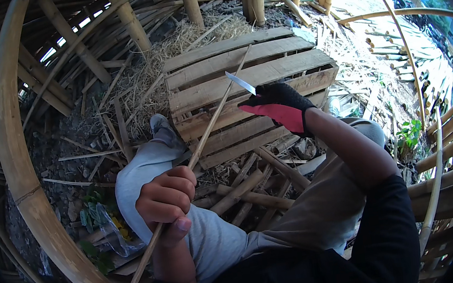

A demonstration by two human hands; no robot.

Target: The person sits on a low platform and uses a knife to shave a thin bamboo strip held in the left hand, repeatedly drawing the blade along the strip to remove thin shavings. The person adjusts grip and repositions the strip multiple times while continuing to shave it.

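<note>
A long thin bamboo strip [211, 122] runs slantwise from the lower left up over the wooden pallet [241, 78]. Bare and closed, my left hand [167, 201] grips the strip below its middle, over my left leg. My right hand [278, 105] wears a black and red glove and is closed round a knife. The handle is hidden in the glove; the pale blade [240, 83] points up and left, its tip close to the strip's upper part. Whether blade and strip touch I cannot tell.
A thick bamboo pole [17, 165] curves along the left side. Bamboo offcuts [249, 192] litter the ground between my legs, with dry straw [136, 84] behind the left foot. A clear plastic bag [115, 232] lies at the left. Cut bamboo poles [438, 84] are stacked at the right.
</note>
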